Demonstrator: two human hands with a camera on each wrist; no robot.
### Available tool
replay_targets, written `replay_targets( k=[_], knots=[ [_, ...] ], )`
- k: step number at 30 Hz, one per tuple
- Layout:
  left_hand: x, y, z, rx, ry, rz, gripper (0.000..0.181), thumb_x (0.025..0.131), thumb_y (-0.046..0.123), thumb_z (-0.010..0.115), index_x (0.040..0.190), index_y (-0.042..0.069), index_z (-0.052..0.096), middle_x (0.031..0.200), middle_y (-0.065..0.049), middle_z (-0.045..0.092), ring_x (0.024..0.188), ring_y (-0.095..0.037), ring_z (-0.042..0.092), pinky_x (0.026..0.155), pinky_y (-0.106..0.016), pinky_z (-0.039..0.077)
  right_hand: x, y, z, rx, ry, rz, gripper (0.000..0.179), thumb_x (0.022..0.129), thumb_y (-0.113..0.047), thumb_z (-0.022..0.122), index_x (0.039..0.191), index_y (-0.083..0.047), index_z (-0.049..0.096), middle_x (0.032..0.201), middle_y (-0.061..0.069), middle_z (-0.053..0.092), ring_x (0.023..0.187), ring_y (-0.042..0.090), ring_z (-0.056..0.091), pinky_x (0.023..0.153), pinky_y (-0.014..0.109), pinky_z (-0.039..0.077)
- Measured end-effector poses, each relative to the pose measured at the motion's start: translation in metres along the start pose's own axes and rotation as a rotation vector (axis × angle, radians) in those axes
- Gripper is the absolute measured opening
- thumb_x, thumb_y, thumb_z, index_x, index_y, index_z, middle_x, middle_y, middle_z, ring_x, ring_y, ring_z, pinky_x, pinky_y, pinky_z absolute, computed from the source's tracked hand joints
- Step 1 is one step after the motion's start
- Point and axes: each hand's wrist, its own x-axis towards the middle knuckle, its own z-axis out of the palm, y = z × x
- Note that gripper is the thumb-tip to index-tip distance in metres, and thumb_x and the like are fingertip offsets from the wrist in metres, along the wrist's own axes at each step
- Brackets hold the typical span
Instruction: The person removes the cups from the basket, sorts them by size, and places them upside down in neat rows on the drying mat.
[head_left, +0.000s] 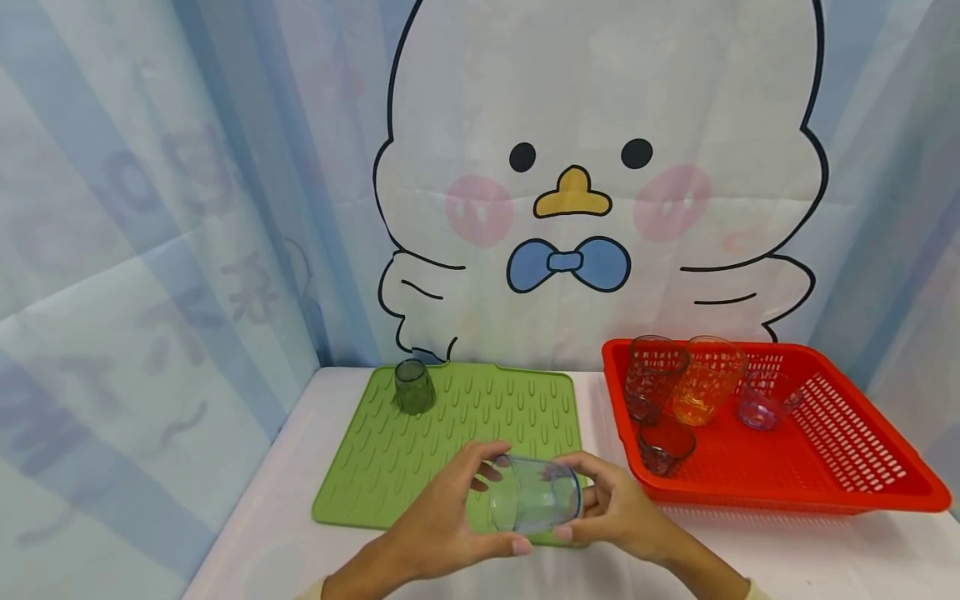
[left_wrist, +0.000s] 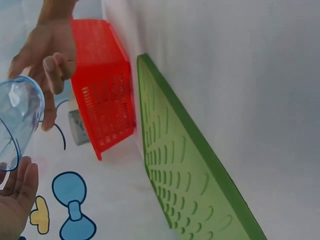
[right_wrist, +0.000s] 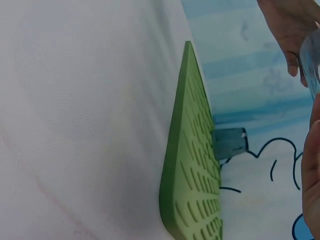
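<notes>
A clear, blue-tinted drinking glass [head_left: 536, 496] lies sideways in the air between both hands, over the front right part of a green ridged drying mat [head_left: 517, 400]. My left hand [head_left: 442, 521] holds its left end between thumb and fingers. At the other end, my right hand [head_left: 622, 512] grips the rim, thumb below and fingers above. The left wrist view shows the glass [left_wrist: 20, 115] between the two hands; in the right wrist view only a sliver of the glass [right_wrist: 312, 57] shows at the edge.
A dark green tumbler [head_left: 414, 387] stands at the mat's back left. To the right, a red plastic basket [head_left: 787, 496] holds several glasses: an orange glass [head_left: 708, 383], a purple cup [head_left: 761, 404] and dark ones. Behind the white table hangs a cartoon-printed curtain [head_left: 562, 325].
</notes>
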Motion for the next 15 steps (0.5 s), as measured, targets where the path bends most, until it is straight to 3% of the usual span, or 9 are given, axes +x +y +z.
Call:
replay_targets(
  k=[8,15],
  knots=[
    [-0.002,-0.006,0.002,-0.001,0.013,-0.004,0.081,0.08,0.04,0.085,0.144,0.016,0.042,0.136,0.003,0.052,0.112,-0.013,0.056,0.092,-0.03,0.053,0.001,-0.008,-0.002,-0.021,0.0,-0.024,0.057,0.09,0.006,0.067,0.139,0.012,0.039,0.105,0.013,0.075,0.082,0.021,0.075,0.068,0.033,0.061],
    [-0.003,-0.009,0.001,0.001,-0.019,-0.069,0.077,0.082,0.045,0.082,0.144,0.017,0.044,0.131,0.006,0.053,0.11,-0.012,0.054,0.09,-0.031,0.052,0.003,-0.015,0.001,-0.051,0.027,-0.042,0.055,0.09,0.007,0.065,0.139,0.009,0.041,0.097,0.008,0.076,0.073,0.012,0.072,0.063,0.029,0.06]
  ],
)
